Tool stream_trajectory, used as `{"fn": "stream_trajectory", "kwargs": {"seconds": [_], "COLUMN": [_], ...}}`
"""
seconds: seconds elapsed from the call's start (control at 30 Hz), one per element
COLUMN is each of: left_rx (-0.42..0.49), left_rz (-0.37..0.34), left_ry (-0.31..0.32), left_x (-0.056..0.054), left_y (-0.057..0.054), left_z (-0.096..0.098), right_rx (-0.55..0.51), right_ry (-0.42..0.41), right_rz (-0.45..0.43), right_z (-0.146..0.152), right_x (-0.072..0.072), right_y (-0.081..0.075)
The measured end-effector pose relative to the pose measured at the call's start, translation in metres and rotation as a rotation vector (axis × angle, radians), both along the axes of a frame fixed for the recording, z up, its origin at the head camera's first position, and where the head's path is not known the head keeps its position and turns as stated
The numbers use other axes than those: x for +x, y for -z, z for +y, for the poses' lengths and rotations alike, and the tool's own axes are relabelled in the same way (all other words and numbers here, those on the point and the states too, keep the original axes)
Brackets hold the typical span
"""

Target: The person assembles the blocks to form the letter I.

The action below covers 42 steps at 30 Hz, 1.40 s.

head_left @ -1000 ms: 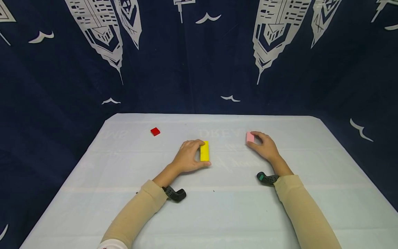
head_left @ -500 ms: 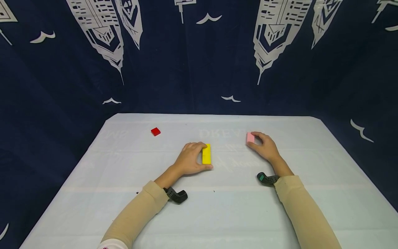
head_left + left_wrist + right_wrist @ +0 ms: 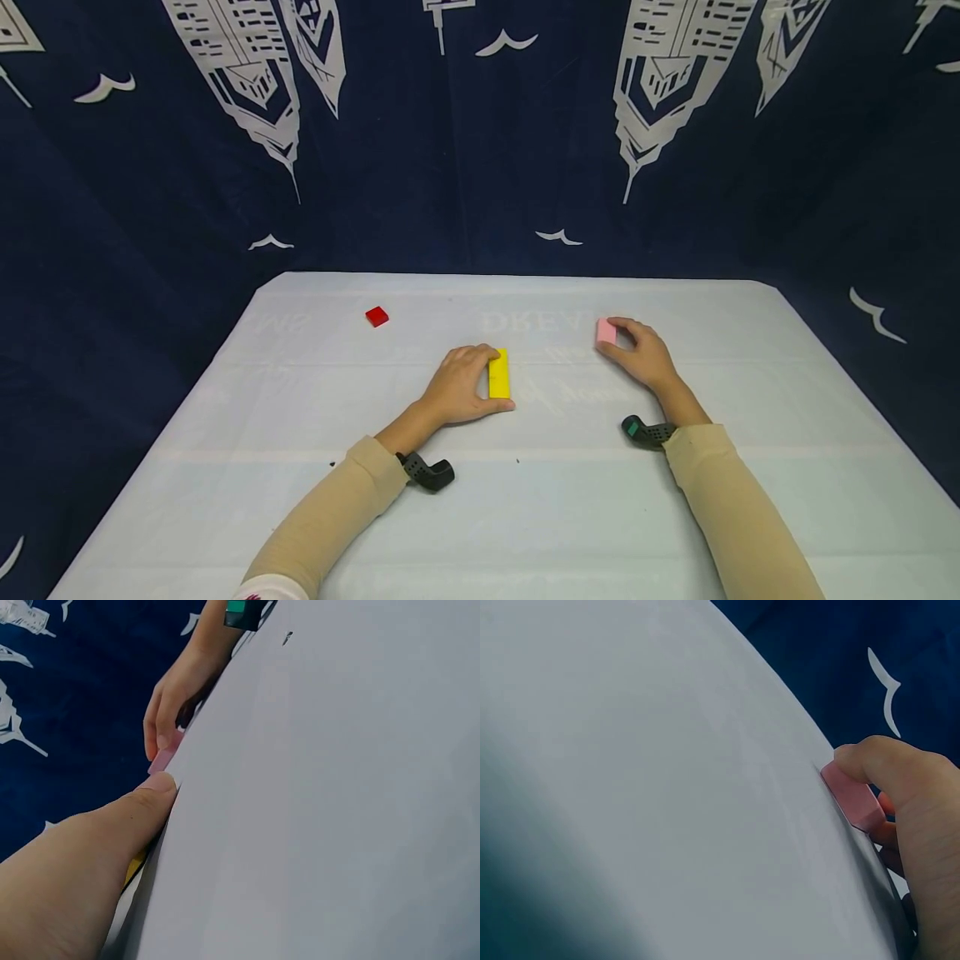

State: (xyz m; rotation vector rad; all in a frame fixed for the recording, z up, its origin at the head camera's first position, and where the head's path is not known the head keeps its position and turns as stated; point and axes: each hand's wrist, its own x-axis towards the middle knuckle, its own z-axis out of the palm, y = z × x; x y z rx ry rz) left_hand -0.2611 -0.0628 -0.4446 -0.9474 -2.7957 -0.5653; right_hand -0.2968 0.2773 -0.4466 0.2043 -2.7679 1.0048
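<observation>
Near the middle of the table, my left hand (image 3: 463, 387) holds a yellow rectangular block (image 3: 498, 375) between the thumb at its near end and the fingers at its far end. In the left wrist view only a sliver of the yellow block (image 3: 135, 866) shows behind the thumb. Farther right, my right hand (image 3: 643, 357) pinches a small pink block (image 3: 606, 332) at its two ends. The right wrist view shows the pink block (image 3: 853, 796) low against the tabletop, with the thumb on its near side.
A small red block (image 3: 377, 317) lies at the far left of the white-covered table (image 3: 570, 517). Behind the table's far edge hangs a dark blue cloth (image 3: 465, 167) with white prints. Black wrist devices (image 3: 427, 473) sit on both wrists.
My left hand has shifted slightly right and nearer with the yellow block, mostly in the first half second. My right hand and the pink block have stayed in place.
</observation>
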Motion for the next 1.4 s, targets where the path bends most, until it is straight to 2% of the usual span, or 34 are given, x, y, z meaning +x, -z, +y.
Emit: {"fn": "stream_trajectory", "kwargs": {"seconds": [0.33, 0.57, 0.87, 1.4], "left_rx": [-0.009, 0.044, 0.139, 0.144], "left_rz": [-0.025, -0.044, -0.102, -0.087], "left_ry": [-0.007, -0.003, -0.015, -0.012], "left_x": [-0.0008, -0.0038, -0.0060, -0.0057], "left_y": [0.0025, 0.0064, 0.0084, 0.0089], "left_z": [-0.0012, -0.0022, -0.0024, -0.0039], "right_rx": [0.001, 0.005, 0.007, -0.041], "right_ry": [0.003, 0.007, 0.025, 0.066], "right_rz": [-0.006, -0.002, -0.001, 0.040], "right_z": [-0.0009, -0.0011, -0.0005, -0.0001], "right_x": [0.0009, 0.0004, 0.0010, 0.0048], "right_y": [-0.0008, -0.0002, 0.0006, 0.0011]}}
